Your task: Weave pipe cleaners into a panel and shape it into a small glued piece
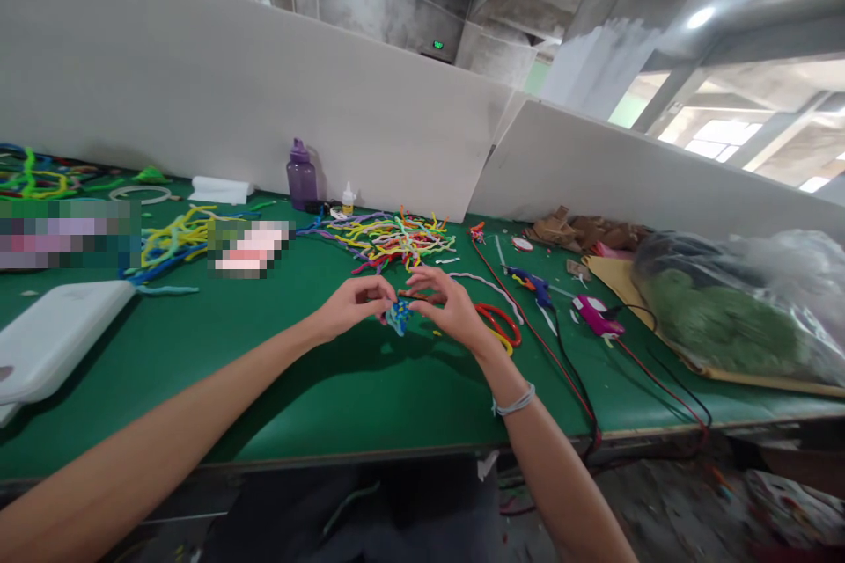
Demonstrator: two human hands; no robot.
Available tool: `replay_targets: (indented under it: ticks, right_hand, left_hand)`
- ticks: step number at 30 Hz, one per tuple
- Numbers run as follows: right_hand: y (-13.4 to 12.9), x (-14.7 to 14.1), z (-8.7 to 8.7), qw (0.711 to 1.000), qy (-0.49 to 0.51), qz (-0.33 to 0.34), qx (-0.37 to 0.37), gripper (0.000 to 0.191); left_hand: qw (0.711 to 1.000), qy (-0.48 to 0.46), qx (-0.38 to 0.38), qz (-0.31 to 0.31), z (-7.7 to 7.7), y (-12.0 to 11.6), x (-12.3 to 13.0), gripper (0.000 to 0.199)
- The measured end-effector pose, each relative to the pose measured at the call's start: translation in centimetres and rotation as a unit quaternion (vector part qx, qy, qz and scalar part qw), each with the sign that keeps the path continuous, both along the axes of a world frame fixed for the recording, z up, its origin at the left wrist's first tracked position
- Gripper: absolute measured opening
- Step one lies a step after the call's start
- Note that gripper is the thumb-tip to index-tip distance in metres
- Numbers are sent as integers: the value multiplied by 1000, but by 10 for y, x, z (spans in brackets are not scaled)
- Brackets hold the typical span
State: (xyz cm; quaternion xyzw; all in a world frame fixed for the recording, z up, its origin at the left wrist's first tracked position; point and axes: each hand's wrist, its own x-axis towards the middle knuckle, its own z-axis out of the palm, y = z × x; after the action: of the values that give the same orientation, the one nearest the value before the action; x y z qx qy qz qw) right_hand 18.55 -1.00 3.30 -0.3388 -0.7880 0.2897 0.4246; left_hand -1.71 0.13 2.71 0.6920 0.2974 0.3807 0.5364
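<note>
Between my two hands, just above the green table, is a small blue craft piece (pixel 399 316) with yellow spots and light-blue strands; its exact kind is too small to tell. My left hand (pixel 362 303) grips its left side with thumb and fingers pinched. On its right side, the thumb and fingers of my right hand (pixel 445 303) close on its edge. Beyond my hands lies a heap of colourful fuzzy stems (pixel 389 237). Close to my right wrist, red and yellow fuzzy loops (pixel 505 325) rest on the table.
A purple bottle (pixel 302 176) and a small glue bottle (pixel 348 198) stand by the white partition (pixel 264 88). Rightward lie a blue glue gun (pixel 530 284), a magenta device (pixel 598 317) with cords, and a plastic bag of green material (pixel 726 308). A white case (pixel 62 339) sits left.
</note>
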Motion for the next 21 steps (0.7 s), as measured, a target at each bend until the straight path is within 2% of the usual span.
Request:
replay_targets:
  ticks: [2,5,9,11,15,18,21]
  right_hand:
    - [-1,0,-1,999,-20,29,-21,34]
    - [0,-1,-4,998,-33,40,-22,29]
    - [3,-4,-8,999,10,-13,29,26]
    - [4,-6,-10,997,28,-45,63,24]
    - [4,-10,-13,993,35,-63,96,19]
    - [3,-11,-16,988,41,-87,123,17]
    - [1,-14,-19,979,23,-107,169,15]
  left_hand:
    - [1000,-10,-23,-1,-4,0,3,21]
    - [998,-16,-45,31,-9,3,5,21]
    - [993,-68,-53,85,-12,6,4,26]
    - [991,-82,-70,84,-12,6,4,29]
    - [987,-92,-114,59,-11,4,5,34]
    - [986,-110,-87,87,-9,3,6,36]
    - [987,-84,-41,130,-9,2,7,30]
